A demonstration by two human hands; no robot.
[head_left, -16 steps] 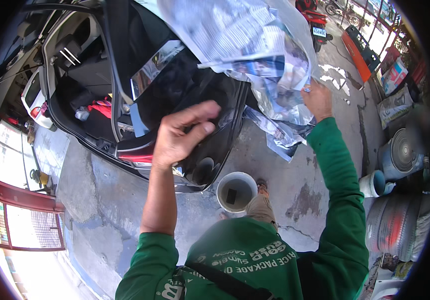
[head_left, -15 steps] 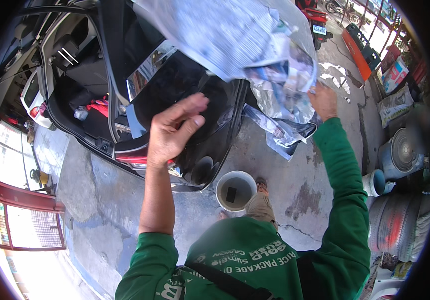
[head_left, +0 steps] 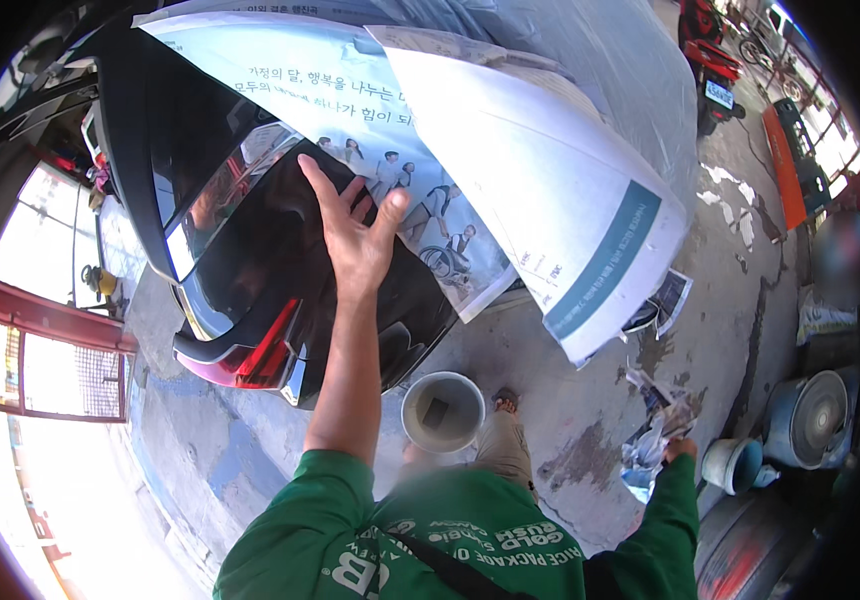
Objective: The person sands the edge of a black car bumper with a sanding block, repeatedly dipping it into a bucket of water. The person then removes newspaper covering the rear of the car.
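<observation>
My left hand [head_left: 358, 235] is raised with fingers spread, holding nothing. It is in front of the glossy black car body [head_left: 290, 240], beside the lower edge of a printed newspaper sheet [head_left: 340, 100]. Another large sheet of newspaper [head_left: 520, 180], mostly white with a green band, lies over that one with its lower corner hanging loose. Low at the right, my right hand [head_left: 682, 450] is closed on a crumpled bunch of newspaper [head_left: 650, 445]; part of the fingers is hidden.
A whitish bucket [head_left: 443, 415] stands on the concrete floor by my feet. Translucent plastic sheeting [head_left: 640, 90] covers the area beyond the newspaper. At the right are a blue pail [head_left: 740, 465], a drum-like container [head_left: 810, 420] and tires [head_left: 750, 550]. A red motorcycle [head_left: 707, 60] stands farther back.
My right hand has come down and toward me with crumpled newspaper in it. The large sheets now show flatter and wider. My view has shifted, and the car's seats no longer show.
</observation>
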